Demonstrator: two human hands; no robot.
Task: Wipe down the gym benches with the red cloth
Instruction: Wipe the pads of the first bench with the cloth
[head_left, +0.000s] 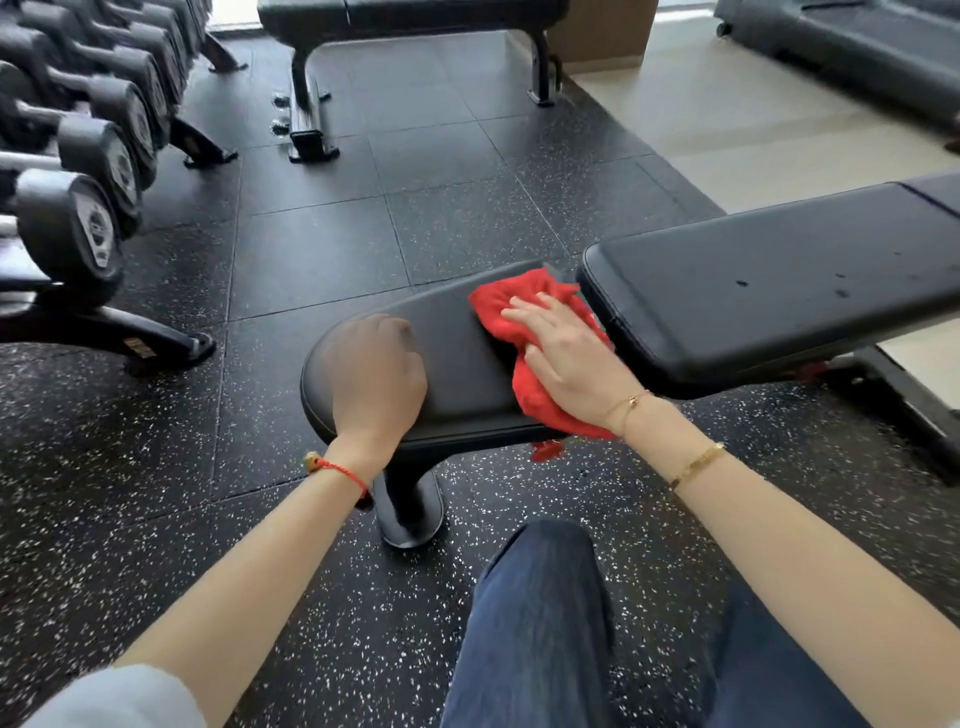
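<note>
Fingers (524, 312) of the right hand (571, 358) lie spread, pressing the red cloth (519, 306) onto the bench (467, 332) seat pad near the hinge gap; left hand (376, 374) rests curled, holding nothing. Best wipe with overlapping strokes, firm pressure, covering edges. No legible writing anywhere

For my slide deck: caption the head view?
Right hand presses crumpled red cloth onto black padded bench seat.

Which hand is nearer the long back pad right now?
Right. The right hand presses the red cloth beside the back pad; the left hand rests farther away on the seat pad.
</note>
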